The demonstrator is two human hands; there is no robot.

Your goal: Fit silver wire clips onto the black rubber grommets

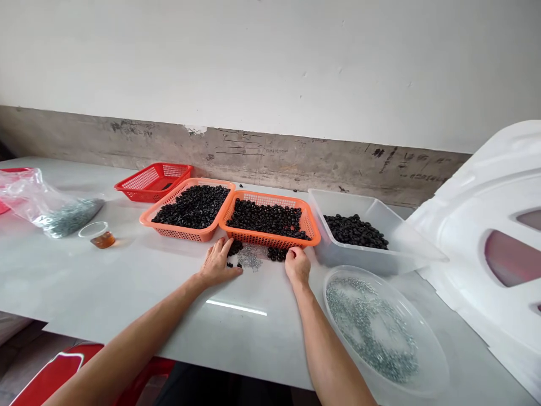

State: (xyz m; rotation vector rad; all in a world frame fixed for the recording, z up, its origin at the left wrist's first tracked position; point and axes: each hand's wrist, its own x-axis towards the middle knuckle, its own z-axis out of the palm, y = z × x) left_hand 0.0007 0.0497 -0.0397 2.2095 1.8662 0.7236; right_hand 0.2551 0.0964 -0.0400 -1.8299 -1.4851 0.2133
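Have left hand [217,262] spread, nothing visibly held, beside black pieces [235,247] on counter [147,276]; right hand [297,264] curled, can't tell how tight or on what, by black cluster [276,254]. Best keep silvery bits [250,259] bunched between, before deep-orange basket [270,239].

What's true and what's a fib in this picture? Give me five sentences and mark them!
1. The round, see-through plastic tray holds small silvery pieces. True.
2. The left hand is inside the red plastic basket. False: it is on the smooth grey table.
3. The small, clear plastic cup holds something amber. True.
4. The big, clear, rectangular plastic bin holds silvery pieces. False: it holds small black pieces.
5. The right hand is beside the bright orange plastic basket. True.
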